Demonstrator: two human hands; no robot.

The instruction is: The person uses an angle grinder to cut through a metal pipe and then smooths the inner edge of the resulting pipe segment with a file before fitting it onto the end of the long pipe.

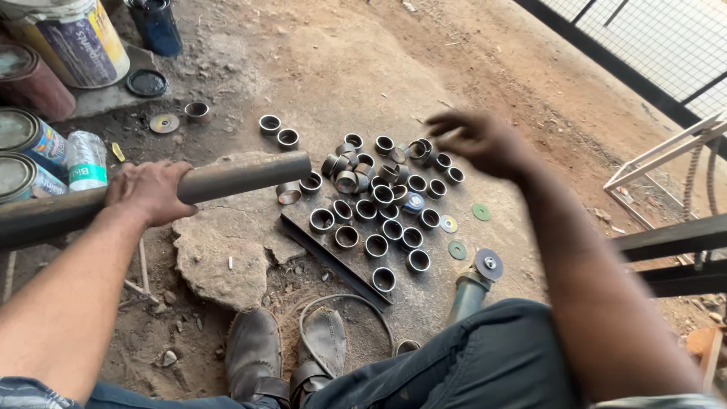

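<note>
Knee (485, 356) and sandals (291, 356) fill the bottom of my view, so I am crouched low over the work. From there my left hand (151, 191) is wrapped fully around the pipe (242, 176), palm down, near its cut end; the pipe runs level from the left edge out over a broken slab (227, 257). My right hand (481, 140) hangs blurred above the far side of the rings (379, 204), fingers loosely spread and holding nothing that I can make out.

To do this well, I judge the left grip should stay firm so the pipe end does not dip onto the rings just beside it, and the right should come down on one ring at the cluster's edge, not the packed middle.

Outward: the rings sit on a dark flat bar (333, 257) and the dirt floor, loose discs (458, 227) to their right, a grinder (473, 284) by my knee. Paint cans (30, 144) and a bottle (85, 159) crowd the left; a steel frame (674, 242) bounds the right. Open ground lies beyond the rings.
</note>
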